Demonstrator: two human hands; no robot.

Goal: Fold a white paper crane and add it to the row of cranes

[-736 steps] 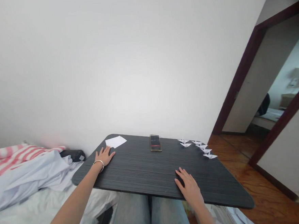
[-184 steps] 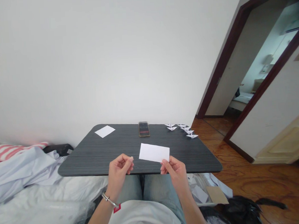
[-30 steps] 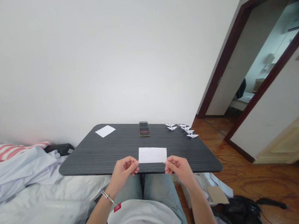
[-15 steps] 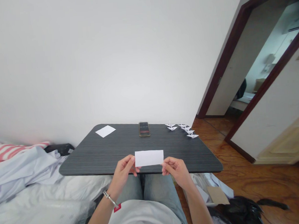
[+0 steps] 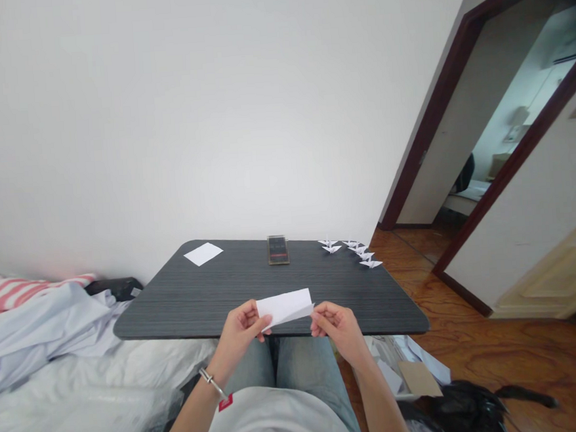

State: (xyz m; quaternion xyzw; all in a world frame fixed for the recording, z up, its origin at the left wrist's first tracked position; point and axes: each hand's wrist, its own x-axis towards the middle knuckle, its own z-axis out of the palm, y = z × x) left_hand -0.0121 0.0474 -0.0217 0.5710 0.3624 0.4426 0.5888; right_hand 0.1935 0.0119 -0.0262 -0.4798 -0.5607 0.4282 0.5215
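A folded sheet of white paper (image 5: pixel 285 306) is held up over the near edge of the dark table, tilted with its right end higher. My left hand (image 5: pixel 245 325) pinches its left end between thumb and fingers. At the lower right corner, where the layers part a little, my right hand (image 5: pixel 332 321) has its fingertips closed on the paper's edge. Several white paper cranes (image 5: pixel 362 255) stand at the table's far right. A flat stack or sheet of white paper (image 5: pixel 203 253) lies at the far left.
On the dark table (image 5: pixel 176 303), a phone (image 5: pixel 277 249) lies near the wall. Left of the table is a bed with rumpled white cloth (image 5: pixel 68 323). A box with papers (image 5: pixel 412 372) and a black bag (image 5: pixel 469 407) sit on the floor at right.
The folded paper has tilted, its left end dropping, and its layers have parted at the right. My left thumb has shifted onto its front. My right hand has barely moved.
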